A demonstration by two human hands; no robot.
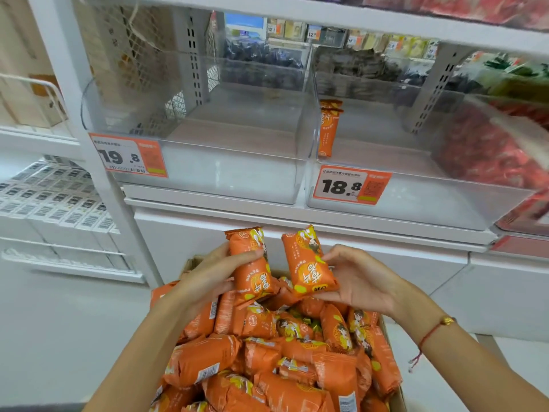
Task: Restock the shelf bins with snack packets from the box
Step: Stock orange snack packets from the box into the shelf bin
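Note:
A cardboard box (398, 396) at the bottom centre is heaped with several orange snack packets (267, 361). My left hand (205, 278) is shut on one orange packet (252, 263), held upright above the box. My right hand (359, 278) grips a second orange packet (309, 263) beside it. Both are below the shelf edge. Above stand two clear plastic bins: the left bin (208, 162) with a 19.8 price tag holds nothing; the right bin (416, 185), tagged 18.8, has two orange packets (328, 129) standing against its left wall.
A bin of red packets (499, 153) sits at the far right. White boxes with barcodes (56, 200) fill a lower shelf at the left. A white shelf upright (77, 108) runs down left of the bins. A white shelf board (326, 13) hangs over the bins.

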